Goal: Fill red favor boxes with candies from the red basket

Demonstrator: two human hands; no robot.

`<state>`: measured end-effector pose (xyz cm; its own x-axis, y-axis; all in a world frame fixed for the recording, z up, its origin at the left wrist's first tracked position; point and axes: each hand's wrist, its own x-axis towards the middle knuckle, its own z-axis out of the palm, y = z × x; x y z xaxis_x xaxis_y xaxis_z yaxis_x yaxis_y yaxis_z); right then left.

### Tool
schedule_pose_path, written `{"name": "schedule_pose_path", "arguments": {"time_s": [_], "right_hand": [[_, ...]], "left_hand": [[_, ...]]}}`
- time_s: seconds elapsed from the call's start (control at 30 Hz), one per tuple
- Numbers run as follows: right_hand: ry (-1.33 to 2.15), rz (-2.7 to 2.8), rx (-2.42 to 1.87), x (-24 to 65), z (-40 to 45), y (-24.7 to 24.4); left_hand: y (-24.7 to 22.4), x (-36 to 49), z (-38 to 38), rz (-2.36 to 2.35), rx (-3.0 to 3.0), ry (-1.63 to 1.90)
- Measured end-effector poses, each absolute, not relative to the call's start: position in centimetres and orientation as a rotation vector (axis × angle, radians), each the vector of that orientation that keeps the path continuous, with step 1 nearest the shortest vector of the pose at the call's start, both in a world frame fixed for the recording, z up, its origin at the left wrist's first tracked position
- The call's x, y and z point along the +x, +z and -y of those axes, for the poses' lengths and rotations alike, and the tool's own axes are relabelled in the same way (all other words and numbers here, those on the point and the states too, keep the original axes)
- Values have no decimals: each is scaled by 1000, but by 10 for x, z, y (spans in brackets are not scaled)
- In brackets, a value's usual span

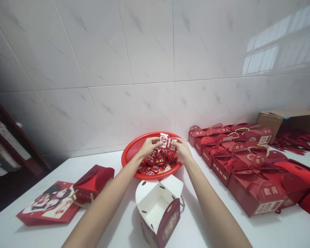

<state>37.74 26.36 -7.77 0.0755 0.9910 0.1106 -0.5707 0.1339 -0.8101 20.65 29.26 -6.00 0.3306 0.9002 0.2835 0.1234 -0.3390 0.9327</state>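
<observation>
Both hands are over a red plastic basket [130,151] heaped with small wrapped candies [158,161]. Between the fingers of my left hand [150,146] is a red-and-white candy packet [164,138]. My right hand [183,150] pinches another red packet [173,144] with a pale printed patch, close beside the first. In front of the basket, between my forearms, stands a dark red gift box [170,224] with its flaps spread, white inside and with nothing visible in it. Cord handles show at its sides.
Rows of closed dark red gift boxes [248,182] stand at the right. Behind them is a cardboard box [270,122] beside a pile of red strips [294,139]. On the left lie a printed red box [51,203] and a small red box [96,182]. A tiled wall [150,69] borders the table.
</observation>
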Motion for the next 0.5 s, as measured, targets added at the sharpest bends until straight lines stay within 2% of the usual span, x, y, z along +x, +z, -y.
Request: {"name": "schedule_pose_path", "arguments": {"time_s": [0.5], "right_hand": [[1323, 789, -688, 378, -263, -76]], "left_hand": [[-62, 208, -294, -871, 1780, 1123]]}}
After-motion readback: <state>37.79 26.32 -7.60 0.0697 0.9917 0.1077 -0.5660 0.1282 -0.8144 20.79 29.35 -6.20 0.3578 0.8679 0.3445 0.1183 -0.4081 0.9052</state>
